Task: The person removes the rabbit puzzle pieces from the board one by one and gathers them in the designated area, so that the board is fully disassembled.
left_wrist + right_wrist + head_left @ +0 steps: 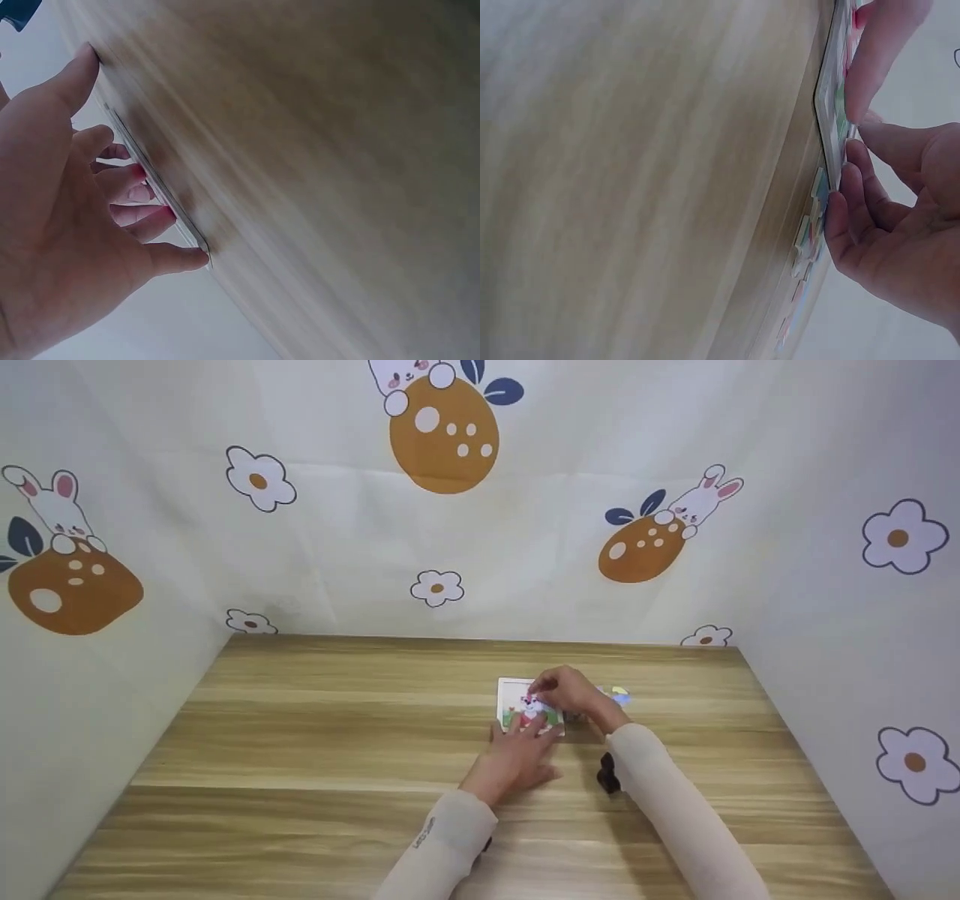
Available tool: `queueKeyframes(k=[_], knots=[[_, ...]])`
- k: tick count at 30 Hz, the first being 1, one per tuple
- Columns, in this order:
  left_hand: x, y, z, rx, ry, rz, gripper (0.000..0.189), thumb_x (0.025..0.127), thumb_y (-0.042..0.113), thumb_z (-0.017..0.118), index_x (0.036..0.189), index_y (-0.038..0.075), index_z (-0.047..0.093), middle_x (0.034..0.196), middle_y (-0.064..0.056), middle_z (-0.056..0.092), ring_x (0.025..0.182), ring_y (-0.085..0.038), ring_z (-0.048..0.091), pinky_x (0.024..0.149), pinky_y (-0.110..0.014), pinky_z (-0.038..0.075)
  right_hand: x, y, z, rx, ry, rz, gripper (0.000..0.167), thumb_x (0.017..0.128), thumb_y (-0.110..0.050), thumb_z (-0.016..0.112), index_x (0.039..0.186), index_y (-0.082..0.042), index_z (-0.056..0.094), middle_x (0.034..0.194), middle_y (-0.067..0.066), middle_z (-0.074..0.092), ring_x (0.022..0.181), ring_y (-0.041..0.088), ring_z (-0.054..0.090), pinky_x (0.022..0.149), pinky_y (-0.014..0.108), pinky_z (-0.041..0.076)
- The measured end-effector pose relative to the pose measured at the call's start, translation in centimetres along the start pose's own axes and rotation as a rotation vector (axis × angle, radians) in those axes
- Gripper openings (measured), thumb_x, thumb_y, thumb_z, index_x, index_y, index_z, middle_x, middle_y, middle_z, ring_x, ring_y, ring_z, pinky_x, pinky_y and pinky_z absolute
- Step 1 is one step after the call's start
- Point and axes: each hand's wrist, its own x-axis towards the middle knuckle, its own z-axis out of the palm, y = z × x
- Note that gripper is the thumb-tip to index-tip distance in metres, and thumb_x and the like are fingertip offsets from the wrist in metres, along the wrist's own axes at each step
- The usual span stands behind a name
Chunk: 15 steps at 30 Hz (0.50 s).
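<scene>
Rabbit-print cloth (525,547) surrounds the wood-grain tabletop (300,720); loose pieces (621,694) lie right of the picture board (513,694), partly hidden by the right hand (568,691). Its fingers bend over the board; whether they pinch anything is unclear. The left hand's (517,757) spread fingers rest on the near edge, gripping nothing. White-rimmed, the board shows a red-and-white animal.

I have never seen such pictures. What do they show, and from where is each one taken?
No machine here: a person works with a bare left hand and right hand. The wide picture comes from a camera on the head, the others from the left and right wrist. On the wood-grained table lies a white-edged picture board, with colourful pieces to its right. The left hand rests fingers on the board; the right hand is at it too, but whether it holds a piece is unclear.
</scene>
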Motion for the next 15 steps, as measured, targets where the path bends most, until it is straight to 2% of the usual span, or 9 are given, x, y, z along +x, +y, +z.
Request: queueKeyframes(k=[9,15], knots=[[-0.33,0.15,-0.08,-0.023,0.004,-0.013,0.069,0.097,0.054,0.056,0.156,0.025,0.036,0.167,-0.003,0.027,0.154,-0.032,0.025,0.119,-0.067,0.025,0.27,0.12,0.1,0.012,0.008,-0.007,0.022,0.094,0.002,0.059,0.106,-0.007,0.076,0.105,0.011,0.074,0.091,0.018,0.062,0.083,0.03,0.051],[-0.21,-0.02,-0.36,-0.071,-0.036,-0.022,0.069,0.097,0.053,0.057,0.157,0.026,0.035,0.168,-0.002,0.024,0.156,-0.03,0.02,0.12,-0.066,0.021,0.33,-0.18,0.22,-0.001,0.01,0.0,0.021,0.095,0.001,0.059,0.105,-0.006,0.076,0.105,0.011,0.074,0.09,0.017,0.06,0.081,0.029,0.049]])
